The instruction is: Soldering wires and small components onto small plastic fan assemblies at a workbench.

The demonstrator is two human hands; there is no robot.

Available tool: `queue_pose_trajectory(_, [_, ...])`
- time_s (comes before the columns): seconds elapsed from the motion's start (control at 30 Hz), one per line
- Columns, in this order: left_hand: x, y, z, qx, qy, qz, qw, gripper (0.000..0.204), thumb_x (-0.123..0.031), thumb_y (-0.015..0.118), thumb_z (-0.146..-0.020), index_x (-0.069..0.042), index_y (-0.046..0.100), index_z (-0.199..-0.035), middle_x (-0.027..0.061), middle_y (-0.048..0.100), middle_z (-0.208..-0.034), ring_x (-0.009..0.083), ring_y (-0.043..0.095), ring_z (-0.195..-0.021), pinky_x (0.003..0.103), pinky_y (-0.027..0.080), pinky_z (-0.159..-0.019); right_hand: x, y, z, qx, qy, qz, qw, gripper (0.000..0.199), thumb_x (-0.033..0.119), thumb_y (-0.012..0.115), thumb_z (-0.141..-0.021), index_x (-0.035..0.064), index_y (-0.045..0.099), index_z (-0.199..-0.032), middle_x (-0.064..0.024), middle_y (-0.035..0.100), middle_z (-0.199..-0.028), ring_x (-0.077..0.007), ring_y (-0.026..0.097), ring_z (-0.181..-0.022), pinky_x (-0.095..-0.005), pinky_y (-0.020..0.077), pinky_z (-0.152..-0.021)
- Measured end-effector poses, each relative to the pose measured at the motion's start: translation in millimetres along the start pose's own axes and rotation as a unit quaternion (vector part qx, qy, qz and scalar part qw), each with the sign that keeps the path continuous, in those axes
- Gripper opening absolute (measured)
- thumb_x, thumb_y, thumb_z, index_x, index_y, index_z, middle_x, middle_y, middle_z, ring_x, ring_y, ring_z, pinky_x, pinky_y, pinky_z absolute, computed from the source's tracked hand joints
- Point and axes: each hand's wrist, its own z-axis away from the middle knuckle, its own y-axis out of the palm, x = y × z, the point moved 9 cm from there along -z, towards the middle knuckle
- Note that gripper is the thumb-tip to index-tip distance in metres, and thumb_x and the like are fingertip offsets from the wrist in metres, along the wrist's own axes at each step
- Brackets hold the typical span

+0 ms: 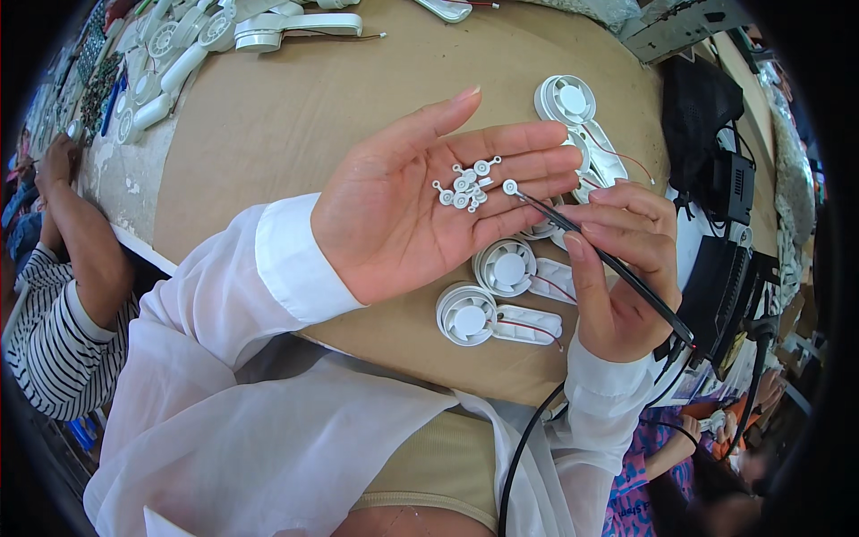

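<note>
My left hand (420, 197) lies palm up with its fingers stretched out, above the brown work surface. On its palm rests a small pile of white plastic parts (465, 186), some with a round end and a thin arm. My right hand (626, 268) is closed around a pair of black tweezers (617, 267). The tips of the tweezers are at a single round white piece (511, 187) over the fingers of my left hand. Whether they grip it, I cannot tell. Below my hands sit white fan housings (467, 316) with red wires.
More fan housings (565, 98) lie beyond my fingers. At the far left is a heap of white fan bodies (170, 63). Black equipment (729, 286) and cables stand at the right. A person in a striped shirt (67, 331) sits at the left; another person's patterned sleeve (640, 474) shows lower right.
</note>
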Motion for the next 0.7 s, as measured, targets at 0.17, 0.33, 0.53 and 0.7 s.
queue_pose_trajectory(0.17, [2.9, -8.7, -0.6, 0.005, -0.014, 0.020, 1.000, 0.062, -0.041, 0.036, -0.103, 0.006, 0.036, -0.145, 0.0226, 0.039, -0.149, 0.0327, 0.033, -0.143, 0.041, 0.032, -0.116, 0.7, -7.6, 5.9, -0.012, 0.009, -0.026, 1.000, 0.026, -0.011, 0.070, -0.071, 0.0038, 0.062, -0.091, -0.0119, 0.071, -0.090, -0.0268, 0.063, -0.093, -0.0379, 0.0506, -0.086])
queue_pose_trajectory(0.33, [-0.8, -34.3, -0.1, 0.038, 0.020, -0.036, 0.998, 0.045, -0.028, 0.040, -0.105, 0.002, 0.047, -0.137, 0.0087, 0.064, -0.099, 0.0188, 0.061, -0.089, 0.026, 0.051, -0.076, 8.7, -36.4, 30.2, -0.026, 0.038, -0.132, 0.990, 0.018, -0.002, 0.063, -0.081, 0.0045, 0.056, -0.096, -0.0204, 0.069, -0.092, -0.0328, 0.062, -0.089, -0.0451, 0.0469, -0.089])
queue_pose_trajectory(0.53, [20.8, -31.3, 19.6, 0.047, -0.019, -0.226, 0.973, 0.031, -0.024, 0.041, -0.105, -0.002, 0.059, -0.119, -0.0043, 0.034, -0.067, 0.0061, 0.029, -0.056, 0.020, 0.028, -0.048, 23.6, -50.5, 77.5, 0.097, 0.086, -0.031, 0.991, 0.012, 0.008, 0.070, -0.077, 0.0095, 0.061, -0.084, -0.0134, 0.072, -0.084, -0.0244, 0.053, -0.091, -0.0377, 0.0428, -0.083])
queue_pose_trajectory(0.7, [43.3, 7.3, 50.4, 0.109, 0.290, -0.793, 0.524, 0.019, -0.006, 0.058, -0.087, -0.006, 0.067, -0.104, -0.0034, 0.041, -0.064, 0.0087, 0.033, -0.050, 0.020, 0.031, -0.044, 18.0, -48.0, 106.5, 0.099, 0.160, 0.017, 0.982, 0.009, 0.003, 0.072, -0.071, 0.0073, 0.069, -0.078, -0.0061, 0.074, -0.086, -0.0244, 0.054, -0.093, -0.0340, 0.0428, -0.089])
